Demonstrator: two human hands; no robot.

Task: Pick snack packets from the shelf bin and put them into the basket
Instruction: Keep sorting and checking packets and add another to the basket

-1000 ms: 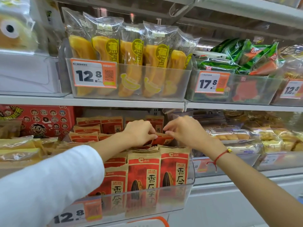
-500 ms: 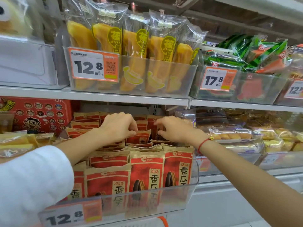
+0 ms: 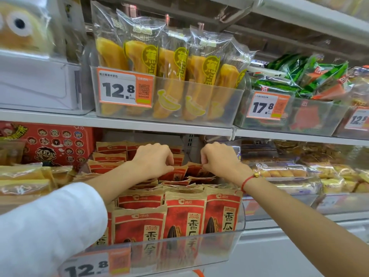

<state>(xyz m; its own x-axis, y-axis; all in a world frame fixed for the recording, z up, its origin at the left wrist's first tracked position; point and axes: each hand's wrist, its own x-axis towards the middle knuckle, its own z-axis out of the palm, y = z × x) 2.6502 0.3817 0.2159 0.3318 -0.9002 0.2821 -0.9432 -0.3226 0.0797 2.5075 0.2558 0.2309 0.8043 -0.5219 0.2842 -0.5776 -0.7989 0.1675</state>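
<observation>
Both hands are deep in the clear plastic shelf bin [image 3: 225, 242] on the lower shelf, which is packed with red-and-tan paper snack packets [image 3: 185, 214] standing in rows. The left hand [image 3: 153, 158], reaching out of a white sleeve [image 3: 46, 226], has its fingers curled and pinches the top edge of a red packet [image 3: 175, 173] in the middle of the bin. The right hand [image 3: 217, 158] — a red string bracelet [image 3: 246, 181] on its wrist — pinches the top of the neighbouring packet [image 3: 196, 170] just to the right. On the shelf above, a clear bin holds yellow banana-shaped cakes in transparent bags [image 3: 171, 76] behind an orange price tag [image 3: 124, 89] — green packets [image 3: 299, 76] sit to the right.
</observation>
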